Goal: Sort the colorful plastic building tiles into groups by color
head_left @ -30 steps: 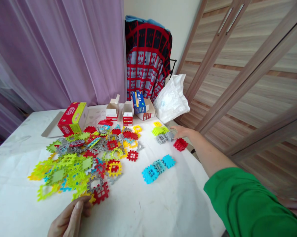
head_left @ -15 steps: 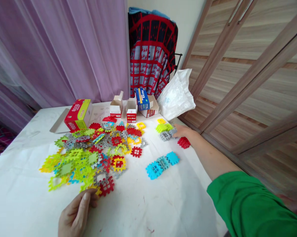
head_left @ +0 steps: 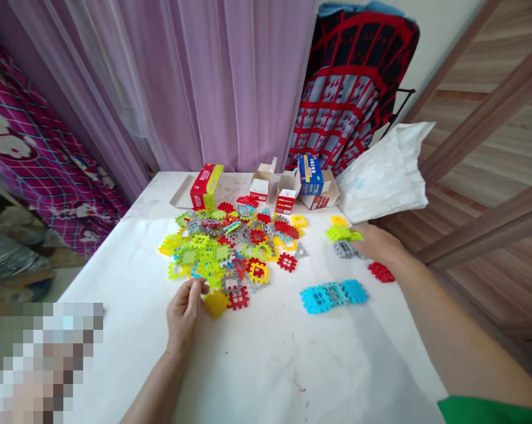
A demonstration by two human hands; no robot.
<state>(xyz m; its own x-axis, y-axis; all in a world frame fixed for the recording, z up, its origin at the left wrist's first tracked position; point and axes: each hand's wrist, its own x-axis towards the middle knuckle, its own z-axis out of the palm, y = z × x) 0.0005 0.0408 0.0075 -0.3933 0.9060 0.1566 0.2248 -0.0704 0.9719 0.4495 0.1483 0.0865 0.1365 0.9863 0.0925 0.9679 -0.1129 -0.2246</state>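
Note:
A mixed pile of toothed plastic building tiles (head_left: 221,250), in green, yellow, red, grey and blue, is spread over the white-covered table. At its near edge is my left hand (head_left: 187,303), fingers curled with the thumb against them; what they hold, if anything, is hidden. A yellow tile (head_left: 217,304) lies just right of the fingertips. My right hand (head_left: 378,242) reaches to sorted groups on the right, its fingertips closed on a grey tile beside the grey stack (head_left: 344,249). Green tiles (head_left: 342,233) sit behind that stack, and a red stack (head_left: 381,272) lies below the wrist.
Blue tiles (head_left: 334,295) lie in a row nearer me. Along the back stand a red-and-yellow box (head_left: 207,187), small open cartons (head_left: 287,194), a blue box (head_left: 310,175) and a white plastic bag (head_left: 383,176). A pixelated patch (head_left: 40,365) covers the lower left.
My view has swung left, so the table things appear farther right. My left hand now shows away from the yellow tile, by the green ones. My right hand stays by the grey stack.

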